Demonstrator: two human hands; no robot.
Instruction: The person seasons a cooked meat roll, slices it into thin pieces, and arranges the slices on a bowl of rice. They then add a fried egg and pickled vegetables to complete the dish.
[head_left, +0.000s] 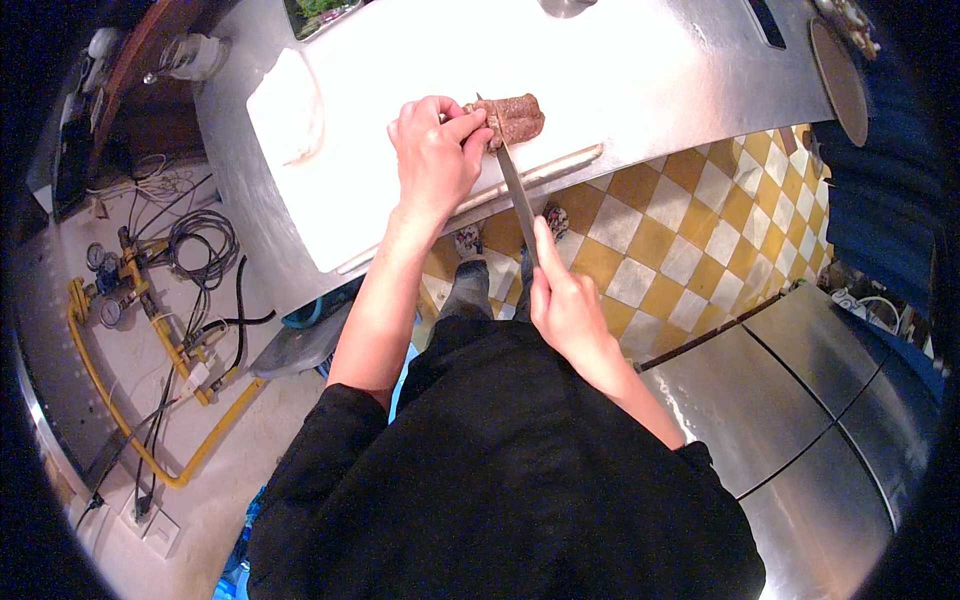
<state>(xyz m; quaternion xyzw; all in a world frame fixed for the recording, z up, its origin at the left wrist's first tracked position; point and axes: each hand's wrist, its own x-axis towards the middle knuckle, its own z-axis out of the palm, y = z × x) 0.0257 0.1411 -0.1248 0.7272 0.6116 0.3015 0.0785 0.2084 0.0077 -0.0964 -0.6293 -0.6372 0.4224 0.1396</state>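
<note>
A browned piece of cooked meat (521, 120) lies on a white cutting board (360, 210). My left hand (437, 146) holds its left end, with the fingers and thumb bent around it. In my right hand (568, 304) is the handle of a long kitchen knife (516, 184). Its blade crosses the meat just right of my left fingertips, and the tip shows beyond the far side. My left hand hides part of the meat's left end.
The board rests on a stainless steel table (247, 225). A glass jar (196, 58) stands at the far left. Yellow pipes with gauges (142, 289) and coiled cables (202, 240) run along the left wall. Behind me at right is a steel-topped unit (765, 405).
</note>
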